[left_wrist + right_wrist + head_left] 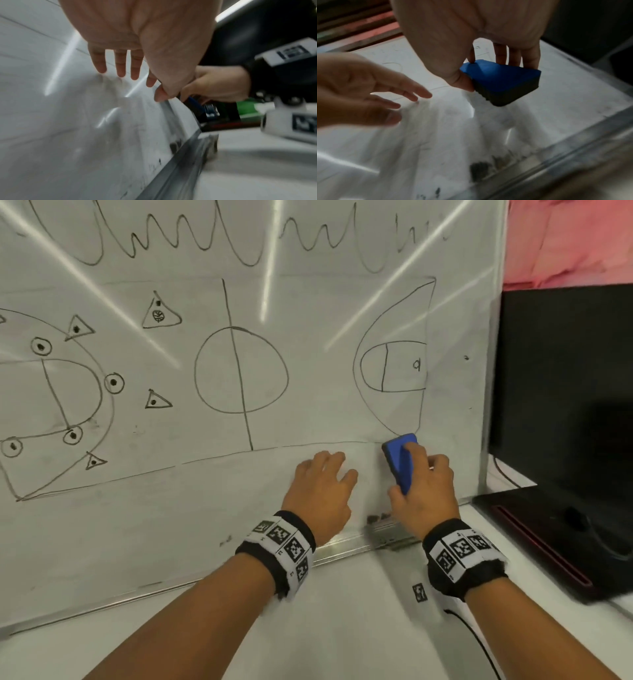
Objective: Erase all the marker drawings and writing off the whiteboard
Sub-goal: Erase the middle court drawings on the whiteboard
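Observation:
A whiteboard (308, 302) leans upright, covered with black marker drawings: wavy scribbles along the top, a court-like sketch with a centre circle (239, 371), triangles and dotted circles. My right hand (423, 491) grips a blue eraser (400, 462) with a dark felt face, held at the board's lower right, just under the long bottom line. In the right wrist view the blue eraser (501, 81) sits between thumb and fingers. My left hand (322, 484) lies with straight fingers (120, 67) against the board, just left of the eraser.
A black laptop (561, 440) stands open right of the board on the white table (342, 628). The board's metal bottom rail (342, 546) carries dark marker smudges (479, 170). A pink cloth (568, 237) hangs behind. A cable (479, 642) runs from my right wrist.

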Demonstrator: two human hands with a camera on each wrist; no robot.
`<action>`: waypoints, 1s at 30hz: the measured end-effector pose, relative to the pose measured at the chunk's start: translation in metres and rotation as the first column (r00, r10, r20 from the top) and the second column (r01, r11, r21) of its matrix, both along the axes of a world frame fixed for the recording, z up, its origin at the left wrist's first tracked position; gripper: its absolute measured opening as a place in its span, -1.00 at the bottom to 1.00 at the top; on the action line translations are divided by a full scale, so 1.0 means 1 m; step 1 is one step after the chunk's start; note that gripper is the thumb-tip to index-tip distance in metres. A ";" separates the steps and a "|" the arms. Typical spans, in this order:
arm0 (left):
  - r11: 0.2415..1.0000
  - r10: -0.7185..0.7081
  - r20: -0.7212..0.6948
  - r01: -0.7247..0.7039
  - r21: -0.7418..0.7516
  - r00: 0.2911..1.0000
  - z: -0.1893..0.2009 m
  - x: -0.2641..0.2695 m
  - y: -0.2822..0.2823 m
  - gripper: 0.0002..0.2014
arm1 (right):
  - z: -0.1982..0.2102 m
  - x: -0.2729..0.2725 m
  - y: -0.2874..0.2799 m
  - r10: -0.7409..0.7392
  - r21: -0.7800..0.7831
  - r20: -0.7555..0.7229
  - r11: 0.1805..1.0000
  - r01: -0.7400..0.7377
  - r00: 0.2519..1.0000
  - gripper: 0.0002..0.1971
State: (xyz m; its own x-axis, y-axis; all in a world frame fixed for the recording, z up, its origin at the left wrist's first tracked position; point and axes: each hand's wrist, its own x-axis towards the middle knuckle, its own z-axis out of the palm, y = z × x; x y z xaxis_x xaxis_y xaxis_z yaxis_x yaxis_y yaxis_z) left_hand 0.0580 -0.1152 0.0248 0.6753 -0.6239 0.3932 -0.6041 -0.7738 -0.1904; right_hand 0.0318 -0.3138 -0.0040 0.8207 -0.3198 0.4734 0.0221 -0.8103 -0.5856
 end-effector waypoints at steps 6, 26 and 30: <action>0.968 0.099 0.166 -0.134 0.214 0.981 -0.017 0.008 -0.015 -0.22 | -0.006 0.005 -0.034 -0.050 0.044 -0.073 0.998 0.053 0.996 -0.34; 0.940 0.137 0.218 -0.196 0.279 0.966 -0.021 0.015 -0.013 -0.06 | -0.011 0.020 -0.043 -0.015 0.003 0.106 1.000 0.015 0.994 -0.39; 0.944 0.127 0.221 -0.186 0.274 0.967 -0.020 0.016 -0.012 -0.08 | 0.000 0.027 -0.042 -0.008 0.006 0.185 1.000 0.007 0.983 -0.39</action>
State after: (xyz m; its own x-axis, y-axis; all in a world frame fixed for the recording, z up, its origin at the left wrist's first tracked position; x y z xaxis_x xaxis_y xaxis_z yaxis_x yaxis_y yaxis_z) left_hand 0.0738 -0.1271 0.0045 0.7010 -0.6232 0.3466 -0.4068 -0.7487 -0.5234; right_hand 0.0590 -0.3555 -0.0037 0.7165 -0.3286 0.6154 0.1249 -0.8075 -0.5765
